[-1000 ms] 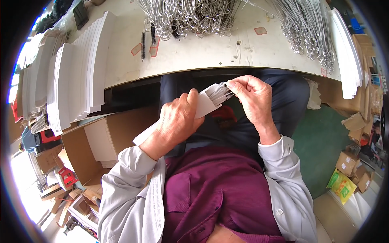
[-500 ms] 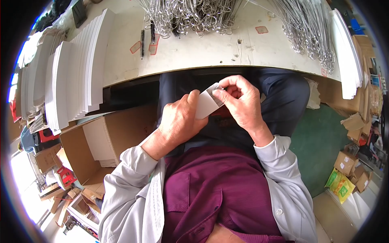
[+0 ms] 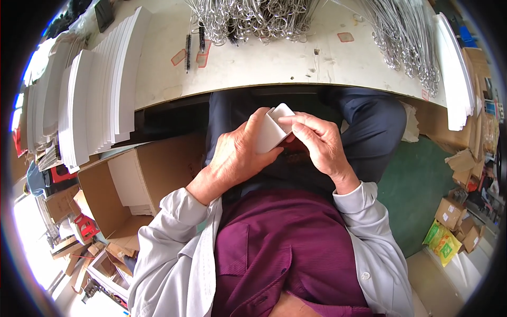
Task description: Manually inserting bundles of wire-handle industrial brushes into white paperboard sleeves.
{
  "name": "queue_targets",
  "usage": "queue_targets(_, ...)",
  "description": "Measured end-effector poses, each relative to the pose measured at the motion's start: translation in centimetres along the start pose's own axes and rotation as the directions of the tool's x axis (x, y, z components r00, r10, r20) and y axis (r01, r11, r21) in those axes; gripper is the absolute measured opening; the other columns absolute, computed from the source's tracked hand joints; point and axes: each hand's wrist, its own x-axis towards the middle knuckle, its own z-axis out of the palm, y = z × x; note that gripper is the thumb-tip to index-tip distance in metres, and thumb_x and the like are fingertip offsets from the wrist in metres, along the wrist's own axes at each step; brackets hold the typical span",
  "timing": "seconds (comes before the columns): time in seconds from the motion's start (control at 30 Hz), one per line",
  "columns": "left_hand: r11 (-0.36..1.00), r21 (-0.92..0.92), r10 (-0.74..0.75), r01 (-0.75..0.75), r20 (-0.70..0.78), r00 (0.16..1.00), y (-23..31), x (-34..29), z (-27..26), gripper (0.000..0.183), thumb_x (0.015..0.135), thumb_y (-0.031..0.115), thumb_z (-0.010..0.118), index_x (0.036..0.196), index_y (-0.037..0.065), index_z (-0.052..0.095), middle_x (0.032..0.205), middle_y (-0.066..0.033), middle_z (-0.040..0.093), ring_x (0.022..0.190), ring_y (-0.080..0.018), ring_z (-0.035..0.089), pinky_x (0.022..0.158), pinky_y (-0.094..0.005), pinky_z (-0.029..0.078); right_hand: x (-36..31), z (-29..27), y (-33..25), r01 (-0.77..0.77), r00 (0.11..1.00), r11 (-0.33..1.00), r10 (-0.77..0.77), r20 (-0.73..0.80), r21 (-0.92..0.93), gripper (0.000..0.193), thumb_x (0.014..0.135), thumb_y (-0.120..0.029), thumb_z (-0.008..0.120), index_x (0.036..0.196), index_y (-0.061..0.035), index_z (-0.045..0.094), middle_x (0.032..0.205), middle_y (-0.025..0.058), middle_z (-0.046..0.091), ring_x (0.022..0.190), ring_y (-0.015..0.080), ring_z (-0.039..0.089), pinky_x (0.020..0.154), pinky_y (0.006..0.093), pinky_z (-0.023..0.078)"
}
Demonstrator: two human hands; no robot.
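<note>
My left hand (image 3: 236,150) is wrapped round a slim white cardboard box (image 3: 269,136), held tilted above my lap. The box's far end is open, with a rounded flap (image 3: 282,111) standing up there. At that opening my right hand (image 3: 321,142) bends in from the right. Its index fingertip lies in the opening against the flap; the thumb is bent close to the index finger, and other fingertips curl at the box's edge. What lies inside the box is hidden.
A pale worktable (image 3: 237,74) spans the far side, bearing piled wire-handled brushes with looped ends (image 3: 259,24), another wire bundle (image 3: 406,47), two black bristle brushes (image 3: 188,54) and stacked white flat cartons (image 3: 100,95). An open cardboard box (image 3: 119,185) stands left of my legs.
My right hand has shifted from pinching at the box's end to laying its index finger in the opening. The flap now stands up more visibly. My left hand keeps its hold.
</note>
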Motion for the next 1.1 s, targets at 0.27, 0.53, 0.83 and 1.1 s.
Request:
queue_targets(0.27, 0.973, -0.218, -0.062, 0.068, 0.036, 0.997, 0.0, -0.1, 0.5, 0.084, 0.077, 0.021, 0.087, 0.148, 0.016, 0.042, 0.11, -0.0241, 0.071, 0.101, -0.0417, 0.073, 0.086, -0.0453, 0.06, -0.4, 1.3, 0.9, 0.037, 0.993, 0.991, -0.051, -0.105, -0.131, 0.026, 0.104, -0.004, 0.057, 0.128, 0.0023, 0.066, 0.105, 0.0105, 0.074, 0.085, 0.011, 0.068, 0.076, 0.0273, 0.059)
queue_targets(0.53, 0.969, -0.245, -0.031, 0.026, -0.019, 0.999, 0.1, -0.2, 1.5, 0.076, 0.077, 0.016, 0.085, 0.142, 0.017, 0.046, 0.109, -0.0197, 0.071, 0.1, -0.0383, 0.073, 0.084, -0.0439, 0.059, -0.8, 2.2, 1.4, -0.087, 0.972, 0.995, 0.093, -0.214, 0.04, 0.026, 0.1, 0.0, 0.064, 0.126, 0.003, 0.065, 0.092, 0.0096, 0.075, 0.077, 0.0094, 0.069, 0.068, 0.0259, 0.058)
queue_targets(0.83, 0.972, -0.226, 0.052, -0.059, -0.04, 0.998, -0.7, 0.1, 2.5, 0.066, 0.079, 0.015, 0.084, 0.135, 0.016, 0.05, 0.102, -0.0167, 0.072, 0.09, -0.0353, 0.074, 0.076, -0.0418, 0.059, -1.0, 2.5, 1.4, 0.021, 0.962, 0.967, -0.089, -0.258, -0.254, 0.022, 0.101, -0.013, 0.067, 0.114, 0.0035, 0.073, 0.078, 0.0105, 0.073, 0.061, 0.0114, 0.066, 0.055, 0.0291, 0.052)
queue_targets(1.1, 0.97, -0.208, -0.127, 0.126, 0.01, 0.992, 0.0, -0.1, 2.5, 0.068, 0.081, 0.018, 0.081, 0.136, 0.006, 0.044, 0.107, -0.0232, 0.071, 0.095, -0.0428, 0.073, 0.079, -0.0471, 0.06, -0.5, 2.9, 1.7, 0.084, 0.968, 0.948, -0.15, -0.201, -0.307, 0.02, 0.098, -0.011, 0.071, 0.109, 0.0044, 0.075, 0.085, 0.0118, 0.076, 0.072, 0.0074, 0.068, 0.063, 0.0257, 0.055)
